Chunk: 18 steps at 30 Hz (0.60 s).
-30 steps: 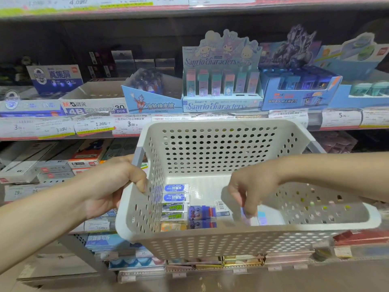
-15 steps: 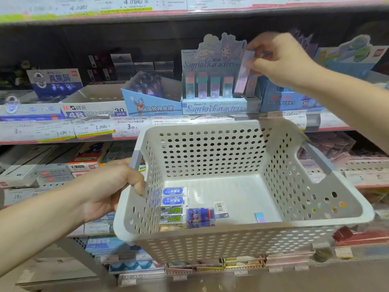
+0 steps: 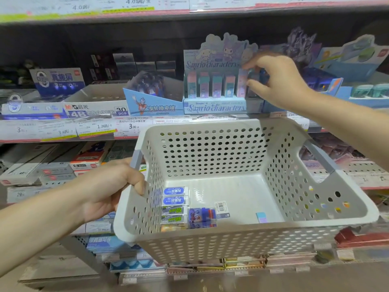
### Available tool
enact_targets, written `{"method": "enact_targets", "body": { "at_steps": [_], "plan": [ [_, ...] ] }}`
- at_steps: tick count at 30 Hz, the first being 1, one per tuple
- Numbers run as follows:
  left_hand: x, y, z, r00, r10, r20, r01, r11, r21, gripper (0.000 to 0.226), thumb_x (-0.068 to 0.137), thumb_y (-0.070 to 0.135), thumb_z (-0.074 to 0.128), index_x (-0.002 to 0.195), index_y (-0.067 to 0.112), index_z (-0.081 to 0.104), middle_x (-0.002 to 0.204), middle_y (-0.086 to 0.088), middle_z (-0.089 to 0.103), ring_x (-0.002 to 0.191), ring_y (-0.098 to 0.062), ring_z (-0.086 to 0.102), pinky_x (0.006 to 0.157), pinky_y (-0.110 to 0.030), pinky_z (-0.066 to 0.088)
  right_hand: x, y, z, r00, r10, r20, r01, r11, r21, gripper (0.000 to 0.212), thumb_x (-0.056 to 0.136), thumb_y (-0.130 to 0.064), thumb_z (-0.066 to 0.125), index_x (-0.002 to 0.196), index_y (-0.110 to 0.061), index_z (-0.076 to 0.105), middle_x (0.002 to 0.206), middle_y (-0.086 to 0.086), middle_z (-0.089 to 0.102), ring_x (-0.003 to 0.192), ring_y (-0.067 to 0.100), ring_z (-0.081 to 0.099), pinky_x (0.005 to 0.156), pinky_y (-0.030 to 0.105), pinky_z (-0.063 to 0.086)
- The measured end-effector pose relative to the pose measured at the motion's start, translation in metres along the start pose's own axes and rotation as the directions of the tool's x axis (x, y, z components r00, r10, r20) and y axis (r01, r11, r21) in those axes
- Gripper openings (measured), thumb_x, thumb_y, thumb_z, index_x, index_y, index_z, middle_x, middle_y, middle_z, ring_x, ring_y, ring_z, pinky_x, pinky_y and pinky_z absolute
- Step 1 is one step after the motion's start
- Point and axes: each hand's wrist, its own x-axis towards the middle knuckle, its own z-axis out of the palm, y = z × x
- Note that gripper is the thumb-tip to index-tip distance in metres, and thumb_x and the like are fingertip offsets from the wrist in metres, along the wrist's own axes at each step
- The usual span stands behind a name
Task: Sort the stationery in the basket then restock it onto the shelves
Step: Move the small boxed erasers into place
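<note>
My left hand (image 3: 109, 190) grips the left handle of a white perforated basket (image 3: 231, 241) held in front of the shelves. Along its left wall lie two blue-labelled erasers (image 3: 175, 195), two green-labelled erasers (image 3: 173, 214) and purple-blue eraser packs (image 3: 202, 216). A barcode-tagged pack (image 3: 221, 207) and a small pastel eraser (image 3: 261, 217) lie on the floor of the basket. My right hand (image 3: 275, 81) is up at the Sanrio display box (image 3: 214, 107), index finger and thumb pinching the top of a pink eraser (image 3: 242, 85) standing in its rightmost slot.
The shelf row holds an open 4B eraser box (image 3: 92, 111), an Ultraman eraser box (image 3: 153, 102) and blue display boxes (image 3: 320, 81) to the right. Price labels (image 3: 94, 128) line the shelf edge. Lower shelves carry boxed stationery (image 3: 56, 167).
My right hand lifted a pink eraser out of the basket, carried it up to the Sanrio box and has lowered it into the rightmost slot. The left hand kept its hold on the basket.
</note>
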Motion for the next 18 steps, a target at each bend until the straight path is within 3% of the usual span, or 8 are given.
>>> {"method": "enact_targets", "body": {
  "at_steps": [4, 8, 10, 13, 14, 16, 17, 18],
  "plan": [
    [0.0, -0.001, -0.001, 1.0, -0.005, -0.004, 0.005, 1.0, -0.016, 0.054, 0.042, -0.003, 0.05, 0.092, 0.011, 0.066, 0.071, -0.018, 0.062, 0.059, -0.03, 0.06, 0.065, -0.034, 0.051, -0.01, 0.002, 0.0, 0.997, 0.067, 0.024, -0.067, 0.998, -0.02, 0.045, 0.074, 0.0, 0.045, 0.113, -0.007, 0.067, 0.085, 0.012, 0.06, 0.091, 0.031, 0.05, 0.074, 0.024, 0.029],
    [0.0, -0.001, 0.0, 1.0, -0.004, 0.003, 0.004, 1.0, -0.019, 0.052, 0.042, -0.004, 0.05, 0.09, 0.01, 0.066, 0.072, -0.019, 0.062, 0.057, -0.029, 0.061, 0.057, -0.031, 0.053, -0.011, -0.001, -0.004, 0.988, 0.094, 0.12, -0.102, 0.993, 0.057, 0.057, 0.071, 0.01, 0.039, 0.119, -0.007, 0.064, 0.117, 0.017, 0.062, 0.112, 0.032, 0.05, 0.084, 0.025, 0.032],
    [-0.001, 0.0, 0.002, 1.0, -0.004, 0.008, 0.004, 1.0, -0.009, 0.053, 0.042, -0.003, 0.05, 0.091, 0.008, 0.065, 0.072, -0.018, 0.062, 0.057, -0.029, 0.061, 0.06, -0.032, 0.053, -0.009, -0.004, -0.008, 0.989, 0.117, 0.095, -0.122, 0.991, 0.051, 0.057, 0.071, 0.012, 0.038, 0.118, -0.008, 0.065, 0.116, 0.018, 0.06, 0.111, 0.032, 0.051, 0.089, 0.027, 0.035],
    [-0.003, 0.002, 0.004, 1.0, -0.007, 0.018, 0.007, 1.0, 0.004, 0.054, 0.042, -0.003, 0.05, 0.094, 0.007, 0.065, 0.068, -0.016, 0.064, 0.055, -0.027, 0.062, 0.062, -0.033, 0.053, -0.021, -0.025, -0.011, 0.999, -0.032, -0.024, 0.034, 0.996, 0.081, 0.05, 0.067, 0.006, 0.039, 0.107, -0.005, 0.066, 0.102, 0.014, 0.057, 0.098, 0.025, 0.053, 0.089, 0.032, 0.042],
    [-0.003, 0.002, 0.004, 1.0, -0.008, 0.017, 0.008, 1.0, 0.01, 0.056, 0.042, -0.003, 0.05, 0.095, 0.007, 0.065, 0.067, -0.016, 0.064, 0.054, -0.027, 0.062, 0.063, -0.034, 0.053, -0.029, -0.035, -0.011, 0.994, -0.107, 0.001, 0.106, 0.987, 0.119, 0.042, 0.066, 0.004, 0.04, 0.098, -0.004, 0.067, 0.097, 0.01, 0.06, 0.093, 0.021, 0.055, 0.085, 0.032, 0.043],
    [-0.003, 0.003, 0.005, 1.0, -0.007, 0.015, 0.007, 1.0, 0.016, 0.058, 0.043, -0.002, 0.05, 0.098, 0.007, 0.065, 0.067, -0.015, 0.065, 0.054, -0.027, 0.063, 0.063, -0.034, 0.053, -0.045, -0.057, -0.008, 0.937, -0.175, 0.302, 0.133, 0.979, 0.156, 0.029, 0.072, 0.0, 0.043, 0.083, -0.008, 0.068, 0.083, 0.003, 0.065, 0.079, 0.015, 0.057, 0.075, 0.03, 0.044],
    [-0.004, 0.003, 0.006, 1.0, 0.001, 0.016, -0.002, 1.0, 0.017, 0.058, 0.043, -0.002, 0.05, 0.099, 0.006, 0.064, 0.066, -0.015, 0.065, 0.054, -0.025, 0.063, 0.06, -0.033, 0.054, -0.053, -0.065, -0.004, 0.834, -0.148, 0.531, 0.103, 0.988, 0.114, 0.027, 0.077, -0.002, 0.046, 0.083, -0.011, 0.07, 0.083, 0.002, 0.068, 0.078, 0.015, 0.06, 0.074, 0.03, 0.046],
    [-0.004, 0.003, 0.007, 1.0, 0.021, 0.015, -0.021, 1.0, 0.023, 0.057, 0.044, -0.001, 0.051, 0.1, 0.004, 0.063, 0.065, -0.013, 0.065, 0.052, -0.023, 0.063, 0.055, -0.03, 0.054, -0.062, -0.071, 0.002, 0.668, -0.105, 0.736, 0.097, 0.994, 0.053, 0.027, 0.081, -0.004, 0.048, 0.089, -0.012, 0.072, 0.089, 0.003, 0.071, 0.083, 0.017, 0.062, 0.076, 0.029, 0.048]
  ]
}}
